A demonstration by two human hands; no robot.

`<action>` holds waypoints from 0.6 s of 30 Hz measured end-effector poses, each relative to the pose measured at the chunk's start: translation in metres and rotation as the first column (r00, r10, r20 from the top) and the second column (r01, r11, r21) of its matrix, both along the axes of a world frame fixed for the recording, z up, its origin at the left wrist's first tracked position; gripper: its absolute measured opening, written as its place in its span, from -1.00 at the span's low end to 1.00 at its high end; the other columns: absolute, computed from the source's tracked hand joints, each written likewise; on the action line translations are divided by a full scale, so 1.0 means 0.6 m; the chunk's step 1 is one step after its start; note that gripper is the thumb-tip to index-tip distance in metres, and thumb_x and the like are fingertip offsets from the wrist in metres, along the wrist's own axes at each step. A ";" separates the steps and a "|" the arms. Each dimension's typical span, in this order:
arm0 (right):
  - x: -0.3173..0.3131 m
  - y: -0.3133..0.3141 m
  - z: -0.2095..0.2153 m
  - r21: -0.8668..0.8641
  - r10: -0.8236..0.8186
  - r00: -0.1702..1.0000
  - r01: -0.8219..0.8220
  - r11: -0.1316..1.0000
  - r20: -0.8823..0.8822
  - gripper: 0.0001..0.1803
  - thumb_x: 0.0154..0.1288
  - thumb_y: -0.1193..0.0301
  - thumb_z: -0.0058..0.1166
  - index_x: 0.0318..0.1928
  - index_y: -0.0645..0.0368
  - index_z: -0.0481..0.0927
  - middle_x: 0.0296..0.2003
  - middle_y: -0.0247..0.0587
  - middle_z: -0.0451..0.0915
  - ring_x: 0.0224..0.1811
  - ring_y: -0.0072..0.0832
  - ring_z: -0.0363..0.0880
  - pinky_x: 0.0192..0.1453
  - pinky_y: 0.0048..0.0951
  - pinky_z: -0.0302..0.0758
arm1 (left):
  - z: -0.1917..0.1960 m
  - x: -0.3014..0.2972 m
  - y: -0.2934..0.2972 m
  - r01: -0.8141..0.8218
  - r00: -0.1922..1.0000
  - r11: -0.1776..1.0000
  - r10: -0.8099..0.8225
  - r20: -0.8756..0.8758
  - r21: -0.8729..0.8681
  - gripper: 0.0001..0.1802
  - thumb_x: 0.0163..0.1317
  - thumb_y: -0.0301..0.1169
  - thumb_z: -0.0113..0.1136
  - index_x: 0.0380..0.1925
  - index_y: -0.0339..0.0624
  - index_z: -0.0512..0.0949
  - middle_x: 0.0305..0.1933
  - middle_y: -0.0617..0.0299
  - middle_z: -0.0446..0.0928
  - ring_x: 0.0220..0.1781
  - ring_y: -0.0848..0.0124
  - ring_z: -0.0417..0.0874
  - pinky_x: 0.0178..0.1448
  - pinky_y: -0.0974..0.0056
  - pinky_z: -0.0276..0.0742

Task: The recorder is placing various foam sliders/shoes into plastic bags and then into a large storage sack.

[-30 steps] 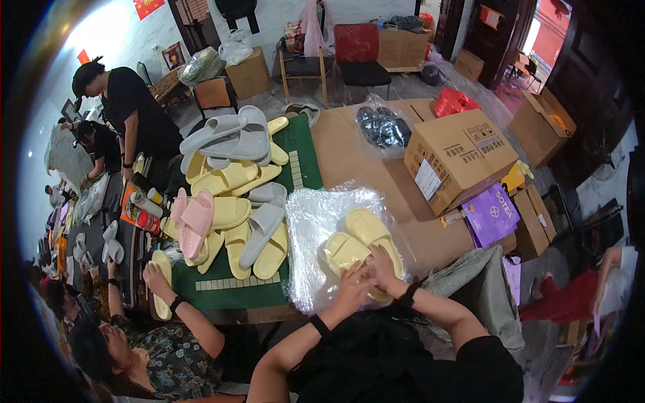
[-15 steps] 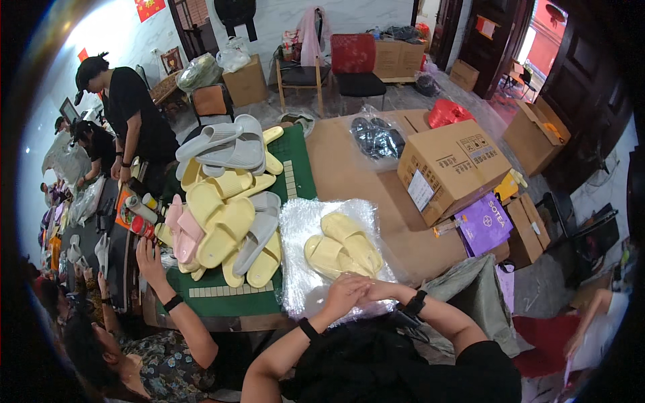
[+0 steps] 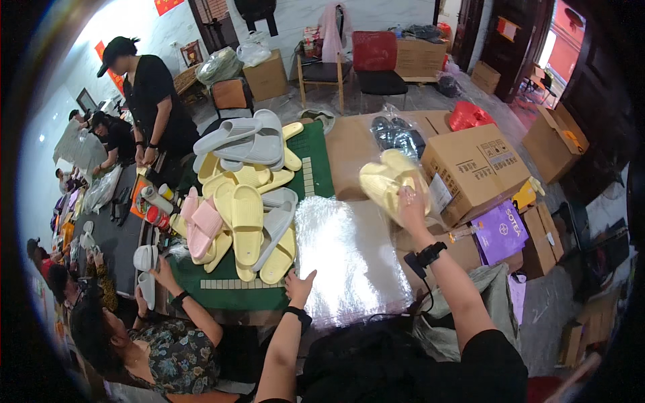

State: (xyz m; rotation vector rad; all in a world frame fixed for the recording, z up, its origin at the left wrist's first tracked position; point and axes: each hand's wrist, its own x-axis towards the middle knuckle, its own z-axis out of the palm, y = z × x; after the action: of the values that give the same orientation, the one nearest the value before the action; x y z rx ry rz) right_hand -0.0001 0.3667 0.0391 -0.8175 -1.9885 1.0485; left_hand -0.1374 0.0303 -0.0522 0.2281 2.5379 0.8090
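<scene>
My right hand [image 3: 413, 207] is closed on the heel end of a pair of yellow slippers [image 3: 386, 176], lifted over the cardboard sheet beside the big carton. Motion blurs the pair, and I cannot tell for sure whether clear plastic wraps it. Below and to the left lies a stack of shiny clear plastic bags [image 3: 349, 262]. At that stack's left edge is my left hand [image 3: 299, 285], fingers apart and holding nothing. A heap of loose slippers is close by: yellow ones [image 3: 247, 221], grey ones [image 3: 248, 148] and a pink pair [image 3: 203, 225].
A brown carton [image 3: 480, 168] stands on the table's right side, with bagged dark slippers [image 3: 398, 138] behind. Purple packages [image 3: 500, 225] and a grey-green sack [image 3: 474, 302] are at the right. Left of me, a co-worker [image 3: 164, 342] handles white slippers [image 3: 146, 275].
My right hand has lifted the yellow pair off the bag stack, up and to the right. My left hand has parted from it and moved left. The co-worker now holds white slippers.
</scene>
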 end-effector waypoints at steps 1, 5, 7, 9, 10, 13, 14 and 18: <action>0.007 0.015 -0.021 0.122 -0.175 0.969 0.155 0.980 0.175 -0.40 0.17 0.25 0.02 0.19 0.24 0.24 0.18 0.08 0.23 0.23 -0.09 0.17 0.34 -0.16 -0.01 | 0.014 0.007 0.014 -0.053 0.998 0.985 0.050 -0.022 -0.166 0.03 -0.12 0.13 0.28 0.23 -0.23 0.08 0.23 -0.19 0.13 0.26 -0.07 0.16 0.27 0.01 0.13; 0.013 -0.034 -0.051 0.200 -0.276 0.826 0.202 0.959 0.491 -0.39 0.06 0.25 0.11 0.10 0.28 0.30 -0.05 0.11 0.42 0.04 -0.02 0.35 0.14 -0.16 0.26 | -0.059 -0.023 -0.017 -0.063 0.997 0.983 0.055 0.052 0.170 0.00 -0.14 0.09 0.33 0.18 -0.31 0.13 0.17 -0.19 0.27 0.19 -0.01 0.32 0.24 0.09 0.20; 0.047 -0.075 -0.087 0.187 -0.288 0.830 0.224 0.956 0.478 -0.35 0.06 0.20 0.12 0.12 0.28 0.29 0.11 0.10 0.30 0.17 -0.03 0.22 0.25 -0.09 0.12 | -0.056 -0.028 0.000 -0.028 0.992 0.938 -0.018 0.127 0.346 0.02 -0.22 -0.04 0.45 0.06 -0.60 0.16 0.06 -0.26 0.37 0.10 0.09 0.44 0.11 0.25 0.38; 0.040 -0.170 -0.062 0.180 -0.141 0.881 0.065 0.982 0.451 -0.33 0.01 0.20 0.17 0.09 0.29 0.29 0.05 0.15 0.32 0.12 0.01 0.24 0.17 -0.10 0.18 | -0.157 -0.078 -0.083 -0.070 0.966 0.936 -0.023 0.257 0.346 0.08 -0.24 0.01 0.45 0.03 -0.69 0.15 0.06 -0.29 0.37 0.09 0.11 0.45 0.09 0.26 0.40; 0.059 -0.196 -0.069 0.117 -0.155 0.848 0.111 0.987 0.506 -0.32 0.00 0.20 0.19 0.09 0.30 0.28 0.02 0.13 0.33 0.10 0.02 0.25 0.15 -0.06 0.18 | -0.172 -0.076 -0.073 -0.075 0.971 0.941 -0.007 0.240 0.330 0.10 -0.25 0.01 0.45 0.03 -0.70 0.14 0.05 -0.28 0.38 0.07 0.12 0.47 0.05 0.27 0.43; 0.113 -0.231 -0.128 -0.212 0.003 0.816 0.147 0.966 0.579 -0.28 0.05 0.14 0.16 0.11 0.35 0.26 0.03 0.20 0.34 0.11 0.02 0.29 0.19 -0.12 0.21 | -0.167 -0.067 -0.063 -0.186 0.880 0.953 0.054 0.472 0.237 0.02 -0.24 0.02 0.44 -0.01 -0.67 0.26 -0.05 -0.21 0.48 -0.06 0.21 0.57 -0.07 0.29 0.51; 0.138 -0.224 -0.182 -0.118 -0.079 0.776 0.194 0.974 0.626 -0.21 0.06 0.08 0.14 0.16 0.36 0.21 0.09 0.27 0.29 0.16 0.03 0.27 0.23 -0.18 0.22 | -0.157 -0.061 -0.043 -0.127 0.879 0.957 -0.012 0.476 0.260 -0.09 -0.23 -0.01 0.43 -0.07 -0.62 0.35 -0.11 -0.14 0.52 -0.12 0.24 0.59 -0.11 0.30 0.52; 0.151 -0.220 -0.230 -0.332 0.063 0.755 0.211 0.919 0.653 -0.15 0.15 0.01 0.02 0.20 0.48 0.12 0.21 0.36 0.09 0.30 0.07 0.04 0.35 -0.13 0.01 | -0.037 -0.029 -0.011 -0.155 0.886 0.947 0.007 0.464 0.282 -0.42 -0.17 -0.14 0.40 -0.27 -0.45 0.56 -0.29 0.06 0.60 -0.30 0.34 0.62 -0.21 0.31 0.53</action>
State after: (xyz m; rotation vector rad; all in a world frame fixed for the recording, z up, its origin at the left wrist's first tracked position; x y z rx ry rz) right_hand 0.0906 0.2348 -0.0989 -1.6636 -2.3043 1.2415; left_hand -0.1547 0.0239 -0.0746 0.0197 1.9787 1.1478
